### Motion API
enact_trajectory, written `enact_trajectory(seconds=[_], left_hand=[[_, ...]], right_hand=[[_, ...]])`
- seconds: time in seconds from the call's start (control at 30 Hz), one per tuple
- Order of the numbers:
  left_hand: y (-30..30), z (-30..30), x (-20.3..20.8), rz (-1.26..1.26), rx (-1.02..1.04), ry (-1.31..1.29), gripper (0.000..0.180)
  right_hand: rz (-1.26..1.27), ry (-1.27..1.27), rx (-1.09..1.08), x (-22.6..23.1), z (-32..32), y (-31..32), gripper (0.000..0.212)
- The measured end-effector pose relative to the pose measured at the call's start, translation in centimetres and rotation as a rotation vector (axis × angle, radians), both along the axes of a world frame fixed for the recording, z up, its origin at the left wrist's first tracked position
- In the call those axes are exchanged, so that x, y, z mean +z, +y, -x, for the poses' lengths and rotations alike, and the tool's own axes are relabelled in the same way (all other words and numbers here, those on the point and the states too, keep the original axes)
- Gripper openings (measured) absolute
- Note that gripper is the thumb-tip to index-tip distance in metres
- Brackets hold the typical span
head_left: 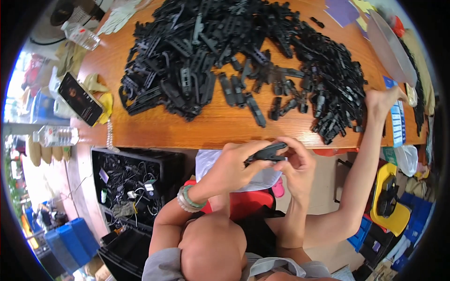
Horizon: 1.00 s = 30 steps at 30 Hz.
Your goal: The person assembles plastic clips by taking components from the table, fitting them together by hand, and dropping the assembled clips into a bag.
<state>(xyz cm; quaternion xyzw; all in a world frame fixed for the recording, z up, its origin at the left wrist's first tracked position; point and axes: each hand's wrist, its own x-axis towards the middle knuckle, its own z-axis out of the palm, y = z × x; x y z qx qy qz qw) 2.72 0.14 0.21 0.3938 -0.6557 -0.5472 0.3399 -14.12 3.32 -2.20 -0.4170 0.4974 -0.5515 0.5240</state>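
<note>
Both hands pinch one black clip just below the surface edge.

Left hand [234,166] and right hand [295,164] meet on the clip [267,152], fingers [255,146] narrow and closed round it from either side. Best to keep thumbs squarely on its ends and press evenly, I judge, so the parts seat straight. Beyond the clip, on the surface [187,133], lies the pile [243,56] of like pieces; right of the clip, another person's hand [382,100] reaches into that pile.

head camera looks down, close overhead
</note>
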Motion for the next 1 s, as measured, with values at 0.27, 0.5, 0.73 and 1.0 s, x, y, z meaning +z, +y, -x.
enact_trajectory(seconds=[0.27, 0.5, 0.73, 1.0], left_hand=[[0.3, 0.5, -0.3, 0.071, -0.037, 0.028, 0.033], [0.6, 0.7, -0.5, 0.139, -0.02, -0.004, 0.03], [0.4, 1.0, -0.6, 0.222, -0.008, -0.028, 0.03], [0.1, 0.9, -0.9, 0.184, -0.039, -0.081, 0.029]], right_hand=[[0.114, -0.047, 0.035, -0.8, 0.6, 0.5, 0.047], [0.056, -0.075, -0.011, -0.1, 0.2, 0.6, 0.038], [0.048, -0.047, 0.003, -0.2, 0.6, 0.5, 0.029], [0.027, -0.059, -0.03, -0.6, 0.5, 0.8, 0.028]])
